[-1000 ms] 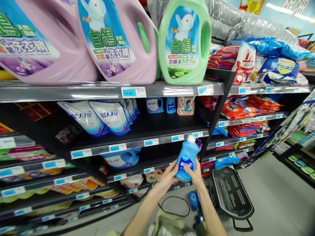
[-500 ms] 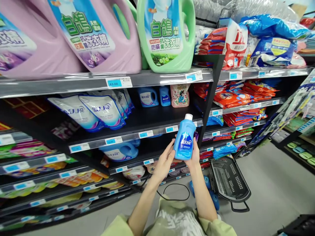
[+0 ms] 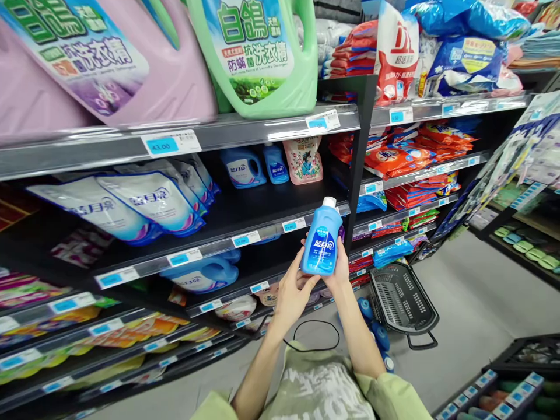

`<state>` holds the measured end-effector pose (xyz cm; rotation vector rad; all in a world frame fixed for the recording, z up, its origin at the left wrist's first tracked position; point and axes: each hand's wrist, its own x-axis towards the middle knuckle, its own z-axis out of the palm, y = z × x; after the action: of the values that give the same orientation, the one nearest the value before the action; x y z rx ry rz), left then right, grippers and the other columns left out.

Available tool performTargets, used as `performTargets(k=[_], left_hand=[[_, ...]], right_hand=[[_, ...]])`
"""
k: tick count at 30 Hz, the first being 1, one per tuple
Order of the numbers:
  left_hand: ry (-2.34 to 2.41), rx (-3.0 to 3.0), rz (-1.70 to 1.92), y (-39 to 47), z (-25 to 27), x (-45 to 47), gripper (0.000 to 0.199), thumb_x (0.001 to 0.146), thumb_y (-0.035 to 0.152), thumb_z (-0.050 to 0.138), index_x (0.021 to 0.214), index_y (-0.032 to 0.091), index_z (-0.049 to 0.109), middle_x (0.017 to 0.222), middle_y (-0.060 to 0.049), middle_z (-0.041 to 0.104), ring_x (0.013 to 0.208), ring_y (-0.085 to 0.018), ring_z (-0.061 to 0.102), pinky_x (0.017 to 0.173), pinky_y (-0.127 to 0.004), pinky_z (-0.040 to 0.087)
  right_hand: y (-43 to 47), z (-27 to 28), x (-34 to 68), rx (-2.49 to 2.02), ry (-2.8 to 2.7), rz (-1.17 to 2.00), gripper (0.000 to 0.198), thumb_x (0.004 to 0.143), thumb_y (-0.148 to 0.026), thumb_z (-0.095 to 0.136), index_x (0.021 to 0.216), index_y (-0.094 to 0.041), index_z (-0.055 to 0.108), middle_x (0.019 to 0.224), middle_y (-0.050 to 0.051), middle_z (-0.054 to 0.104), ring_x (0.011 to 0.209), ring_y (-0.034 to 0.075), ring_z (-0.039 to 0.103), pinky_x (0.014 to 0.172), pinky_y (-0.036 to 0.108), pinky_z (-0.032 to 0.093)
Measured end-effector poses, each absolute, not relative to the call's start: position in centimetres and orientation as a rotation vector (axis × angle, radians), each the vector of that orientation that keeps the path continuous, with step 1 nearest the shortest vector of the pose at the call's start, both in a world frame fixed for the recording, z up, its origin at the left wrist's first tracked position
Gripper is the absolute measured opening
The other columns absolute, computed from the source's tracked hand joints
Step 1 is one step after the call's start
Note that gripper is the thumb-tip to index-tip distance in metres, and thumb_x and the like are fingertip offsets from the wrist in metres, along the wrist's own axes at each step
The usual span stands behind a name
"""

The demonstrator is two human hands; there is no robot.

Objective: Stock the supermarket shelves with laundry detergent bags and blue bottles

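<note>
A blue laundry detergent bottle (image 3: pixel 322 242) with a white cap is held upright, leaning slightly right, in front of the shelves. My left hand (image 3: pixel 294 290) grips its lower left side, the thumb beneath the base. On the other side, my right hand (image 3: pixel 340 269) is closed around the bottle's right edge, with its fingers mostly hidden behind. Just beyond stand a blue handled jug (image 3: pixel 242 169), a smaller blue bottle (image 3: pixel 275 164) and a pink floral pouch (image 3: pixel 304 161). White and blue refill pouches (image 3: pixel 151 201) lean to the left on that same shelf.
Large pink (image 3: pixel 175 87) and green detergent jugs (image 3: pixel 271 70) fill the top shelf. A black shopping basket (image 3: pixel 405 300) rests on the grey floor at right, beside blue bottles (image 3: pixel 380 335). Red detergent bags (image 3: pixel 396 157) lie on the right-hand shelves. A black cord (image 3: pixel 317 350) loops below my arms.
My view has shifted, so the shelves appear further left and larger. The bottle has turned slightly in my hands, and my left thumb has moved from its front to beneath its base.
</note>
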<state>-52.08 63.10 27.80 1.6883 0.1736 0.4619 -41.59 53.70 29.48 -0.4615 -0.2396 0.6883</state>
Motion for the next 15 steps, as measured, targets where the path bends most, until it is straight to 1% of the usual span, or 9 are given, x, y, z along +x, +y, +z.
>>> performTargets(k=[2,4,6,8,12,15], left_hand=[[0.182,1.745,0.539,63.0,27.7,-52.2,0.077,0.091,0.039,0.073,0.161,0.026,0.043,0.142,-0.013,0.068,0.108,-0.026,0.076,0.092,-0.038,0.066],[0.167,1.821,0.618,63.0,27.6,-52.4,0.067,0.094,0.037,0.071,0.157,0.028,0.05,0.153,-0.013,0.06,0.117,-0.028,0.073,0.093,-0.038,0.066],[0.138,1.905,0.685,63.1,27.5,-52.6,0.057,0.096,0.035,0.067,0.152,0.03,0.056,0.162,-0.01,0.05,0.129,-0.031,0.067,0.096,-0.039,0.065],[0.116,1.979,0.734,63.3,27.3,-52.8,0.049,0.098,0.033,0.064,0.148,0.032,0.06,0.166,-0.006,0.045,0.137,-0.032,0.062,0.099,-0.041,0.064],[0.085,2.08,0.768,63.4,27.0,-53.2,0.042,0.101,0.029,0.06,0.143,0.033,0.065,0.169,-0.003,0.041,0.141,-0.031,0.059,0.104,-0.044,0.062],[0.068,2.13,0.793,63.5,26.8,-53.5,0.04,0.102,0.028,0.058,0.14,0.032,0.067,0.169,-0.003,0.04,0.147,-0.031,0.053,0.112,-0.045,0.058]], right_hand=[[53.8,29.4,-41.6,-0.457,-0.234,0.68,0.07,0.091,-0.072,0.056,0.128,-0.014,0.067,0.126,0.015,0.075,0.134,0.036,0.062,0.111,0.058,0.054],[53.9,29.4,-41.6,-0.458,-0.235,0.681,0.071,0.091,-0.072,0.056,0.128,-0.012,0.067,0.123,0.016,0.076,0.132,0.036,0.064,0.112,0.058,0.053],[53.9,29.3,-41.7,-0.457,-0.236,0.69,0.072,0.092,-0.072,0.056,0.128,-0.011,0.068,0.12,0.017,0.077,0.129,0.037,0.065,0.111,0.058,0.054],[54.0,29.2,-41.8,-0.453,-0.227,0.703,0.072,0.092,-0.072,0.055,0.128,-0.011,0.068,0.12,0.017,0.077,0.129,0.036,0.065,0.111,0.058,0.054],[54.2,28.8,-42.0,-0.446,-0.206,0.714,0.071,0.093,-0.072,0.055,0.128,-0.012,0.068,0.121,0.017,0.077,0.13,0.036,0.065,0.109,0.058,0.056],[54.3,28.6,-42.2,-0.446,-0.203,0.715,0.069,0.094,-0.07,0.055,0.13,-0.012,0.067,0.122,0.016,0.077,0.129,0.035,0.065,0.109,0.057,0.056]])
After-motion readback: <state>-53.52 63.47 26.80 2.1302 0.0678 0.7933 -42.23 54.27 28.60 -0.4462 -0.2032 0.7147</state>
